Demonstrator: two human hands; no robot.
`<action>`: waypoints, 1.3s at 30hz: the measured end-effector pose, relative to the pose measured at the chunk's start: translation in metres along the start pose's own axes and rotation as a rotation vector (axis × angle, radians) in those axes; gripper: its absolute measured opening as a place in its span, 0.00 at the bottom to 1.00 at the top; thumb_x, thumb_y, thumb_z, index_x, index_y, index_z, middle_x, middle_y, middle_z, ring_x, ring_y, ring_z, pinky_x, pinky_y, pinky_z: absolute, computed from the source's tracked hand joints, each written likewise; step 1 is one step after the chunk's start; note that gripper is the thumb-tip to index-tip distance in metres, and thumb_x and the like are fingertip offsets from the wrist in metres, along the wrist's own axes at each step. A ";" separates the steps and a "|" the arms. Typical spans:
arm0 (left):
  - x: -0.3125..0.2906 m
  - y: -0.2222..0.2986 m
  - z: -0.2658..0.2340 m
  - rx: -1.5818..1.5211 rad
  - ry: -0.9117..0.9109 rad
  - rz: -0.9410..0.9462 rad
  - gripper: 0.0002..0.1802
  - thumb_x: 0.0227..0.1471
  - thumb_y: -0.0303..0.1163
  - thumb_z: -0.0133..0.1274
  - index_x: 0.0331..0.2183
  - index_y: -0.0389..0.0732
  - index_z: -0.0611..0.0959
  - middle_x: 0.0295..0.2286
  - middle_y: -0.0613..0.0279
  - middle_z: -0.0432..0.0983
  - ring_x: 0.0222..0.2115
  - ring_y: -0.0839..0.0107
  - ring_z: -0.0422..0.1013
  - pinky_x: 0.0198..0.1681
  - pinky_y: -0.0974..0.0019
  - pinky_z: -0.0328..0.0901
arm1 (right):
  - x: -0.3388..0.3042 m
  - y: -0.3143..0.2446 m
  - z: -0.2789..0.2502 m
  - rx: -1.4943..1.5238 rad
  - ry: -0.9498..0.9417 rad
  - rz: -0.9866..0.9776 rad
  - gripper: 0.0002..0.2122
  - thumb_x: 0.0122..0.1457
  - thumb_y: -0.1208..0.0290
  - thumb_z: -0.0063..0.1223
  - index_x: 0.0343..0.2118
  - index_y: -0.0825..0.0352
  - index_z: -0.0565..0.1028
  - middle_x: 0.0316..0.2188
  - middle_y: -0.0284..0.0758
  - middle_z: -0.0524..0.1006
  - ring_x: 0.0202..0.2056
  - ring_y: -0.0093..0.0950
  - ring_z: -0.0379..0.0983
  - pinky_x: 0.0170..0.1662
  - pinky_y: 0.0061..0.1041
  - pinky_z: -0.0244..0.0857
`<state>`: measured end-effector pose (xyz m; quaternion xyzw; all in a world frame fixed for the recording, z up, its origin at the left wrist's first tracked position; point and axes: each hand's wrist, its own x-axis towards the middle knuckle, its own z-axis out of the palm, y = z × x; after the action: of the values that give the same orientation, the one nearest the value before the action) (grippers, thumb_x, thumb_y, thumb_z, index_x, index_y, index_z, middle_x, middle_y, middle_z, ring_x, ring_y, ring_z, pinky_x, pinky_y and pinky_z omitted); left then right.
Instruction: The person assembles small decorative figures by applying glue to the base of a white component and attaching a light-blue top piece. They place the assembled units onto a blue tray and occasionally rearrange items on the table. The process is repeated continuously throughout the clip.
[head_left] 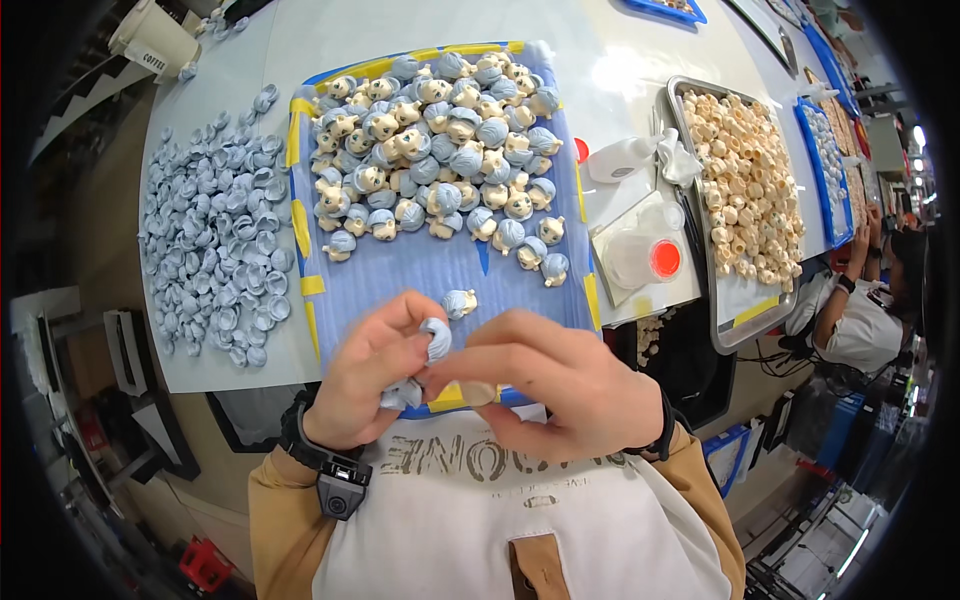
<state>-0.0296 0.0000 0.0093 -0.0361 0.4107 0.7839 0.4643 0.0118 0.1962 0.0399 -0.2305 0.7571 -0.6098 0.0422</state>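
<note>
My left hand (362, 372) is closed around light blue doll hair pieces. One hair piece (437, 341) shows between its thumb and forefinger, and another hair piece (402, 394) lies lower in the same hand. My right hand (560, 382) is close beside it, fingers bent, with a cream doll head piece (477, 392) between thumb and fingers; its front is hidden. Both hands are over the near edge of a blue tray (400, 285) with yellow tape on its rim. Just beyond them a single doll head with blue hair (460, 303) lies on the tray.
Many blue-haired doll heads (440, 150) fill the tray's far part. Loose blue hair pieces (220, 240) cover the table at left. A metal tray (735, 335) of cream head pieces stands at right, near a white bottle (620, 160) and a red-capped container (640, 260). Another person (850, 320) sits far right.
</note>
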 end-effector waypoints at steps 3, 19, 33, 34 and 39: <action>0.003 -0.001 0.002 -0.039 -0.041 0.049 0.12 0.53 0.36 0.46 0.36 0.40 0.68 0.26 0.62 0.70 0.22 0.78 0.65 0.25 0.76 0.59 | -0.001 0.008 -0.001 -0.053 0.067 -0.012 0.18 0.40 0.87 0.51 0.38 0.68 0.69 0.32 0.37 0.67 0.31 0.33 0.71 0.30 0.27 0.66; 0.007 0.009 0.009 -0.228 0.044 -0.199 0.25 0.58 0.41 0.35 0.54 0.41 0.61 0.34 0.57 0.71 0.22 0.73 0.67 0.16 0.76 0.59 | -0.004 0.014 -0.002 -0.016 0.233 0.138 0.15 0.43 0.84 0.58 0.37 0.70 0.72 0.32 0.36 0.72 0.27 0.24 0.69 0.28 0.19 0.64; -0.009 0.000 -0.011 0.057 -0.015 0.147 0.28 0.47 0.38 0.58 0.46 0.34 0.70 0.28 0.55 0.74 0.18 0.82 0.62 0.14 0.82 0.53 | -0.055 -0.018 -0.050 -0.672 0.783 0.173 0.16 0.37 0.86 0.56 0.34 0.68 0.77 0.29 0.38 0.73 0.28 0.26 0.69 0.31 0.21 0.63; -0.010 0.001 -0.008 0.044 0.020 0.143 0.29 0.43 0.39 0.61 0.45 0.33 0.71 0.28 0.55 0.74 0.19 0.82 0.63 0.13 0.81 0.53 | -0.058 -0.016 -0.065 -0.750 0.750 0.324 0.16 0.39 0.86 0.55 0.35 0.69 0.76 0.29 0.37 0.73 0.28 0.26 0.69 0.32 0.21 0.63; -0.006 0.002 -0.004 0.019 0.025 0.113 0.28 0.50 0.39 0.54 0.47 0.30 0.69 0.29 0.55 0.73 0.18 0.85 0.61 0.13 0.81 0.52 | -0.065 -0.004 -0.081 -0.874 0.544 0.365 0.13 0.42 0.84 0.56 0.35 0.69 0.75 0.29 0.37 0.72 0.29 0.28 0.69 0.33 0.24 0.63</action>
<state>-0.0289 -0.0072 0.0108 -0.0183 0.4256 0.8042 0.4145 0.0431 0.2948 0.0498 0.0748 0.9513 -0.2589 -0.1498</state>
